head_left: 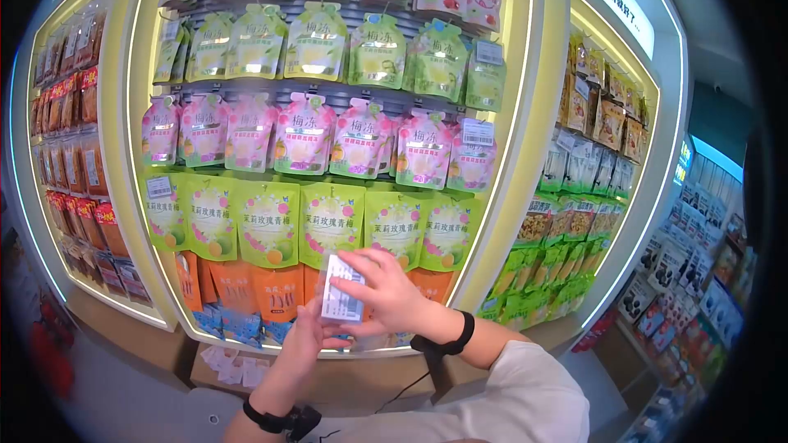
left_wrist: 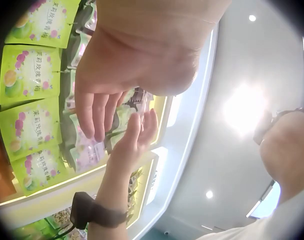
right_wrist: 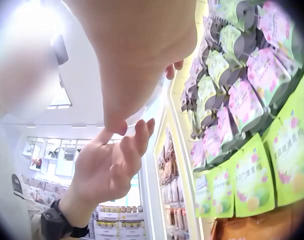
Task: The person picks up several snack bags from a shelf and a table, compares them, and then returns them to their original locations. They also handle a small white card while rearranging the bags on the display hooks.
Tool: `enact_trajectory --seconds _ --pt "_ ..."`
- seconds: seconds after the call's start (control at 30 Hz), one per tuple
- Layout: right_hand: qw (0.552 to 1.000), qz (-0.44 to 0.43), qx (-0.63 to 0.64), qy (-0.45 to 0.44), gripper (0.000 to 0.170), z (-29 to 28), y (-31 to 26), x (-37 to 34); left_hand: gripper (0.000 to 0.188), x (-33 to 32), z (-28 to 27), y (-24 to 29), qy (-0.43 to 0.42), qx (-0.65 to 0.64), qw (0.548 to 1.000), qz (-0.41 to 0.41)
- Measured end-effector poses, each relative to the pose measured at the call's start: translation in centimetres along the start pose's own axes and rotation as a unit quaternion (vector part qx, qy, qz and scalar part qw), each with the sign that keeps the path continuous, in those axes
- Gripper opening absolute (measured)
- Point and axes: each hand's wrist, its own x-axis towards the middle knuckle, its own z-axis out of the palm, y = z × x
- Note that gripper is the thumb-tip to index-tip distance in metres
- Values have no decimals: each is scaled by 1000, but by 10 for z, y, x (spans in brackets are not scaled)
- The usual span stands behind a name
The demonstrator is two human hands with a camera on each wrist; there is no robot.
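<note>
A small white barcode label in a clear sleeve (head_left: 343, 294) is tilted in front of the hanging pouches, between both hands. My left hand (head_left: 305, 335) holds its lower left edge from beside and below. My right hand (head_left: 387, 291) grips it from the right, with fingers lying across its front and the thumb low near the bottom edge. Both hands also show in the left wrist view, the near left hand (left_wrist: 137, 62) and the right hand (left_wrist: 129, 150), but the label is mostly hidden there. The right wrist view shows the left hand (right_wrist: 109, 167) with fingers bent, under the right hand (right_wrist: 137, 60).
Green pouches (head_left: 332, 221) hang right behind the hands, with pink pouches (head_left: 304, 135) above and orange bags (head_left: 279, 291) below. Similar labels (head_left: 478, 132) hang in front of some rows. Loose small packets (head_left: 234, 365) lie on the low ledge. Side racks (head_left: 587, 180) flank the display.
</note>
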Motion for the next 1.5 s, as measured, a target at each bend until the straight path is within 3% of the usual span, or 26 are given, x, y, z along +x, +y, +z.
enact_trajectory --seconds 0.07,0.13,0.23,0.37,0.5,0.57,0.63,0.67,0.73,0.83,1.03,1.17,1.5 --pt "985 -6 -101 138 62 -52 57 -5 76 16 35 -8 -33 35 999 5" --pt "942 14 -208 264 59 -111 119 6 74 28 60 -21 -88 74 993 -8" --pt "878 18 -285 384 61 -191 186 34 70 28 62 -50 -88 117 987 -66" --pt "806 -22 -347 479 60 -256 249 66 67 10 60 -57 -29 102 992 -73" --pt "786 -8 -383 485 59 -274 282 81 65 -10 50 -72 9 100 992 -78" --pt "774 40 -415 477 60 -284 296 101 56 -23 44 -88 57 52 995 -68" --pt "769 28 -426 475 60 -287 309 117 34 -42 43 -107 191 175 964 -60" --pt "762 29 -441 473 60 -288 316 125 34 -52 41 -110 200 172 963 -55" --pt "767 32 -441 465 60 -290 330 142 31 -73 37 -111 219 298 923 -107" --pt "765 40 -452 457 62 -298 358 172 28 -94 45 -100 267 284 910 -140" --pt "761 192 -423 453 66 -304 408 211 30 -81 64 -74 371 321 865 -102" --pt "760 200 -417 456 65 -308 434 228 32 -64 74 -70 380 354 846 -118" --pt "793 216 -368 435 61 -324 455 248 30 -40 53 -86 379 341 854 -108"
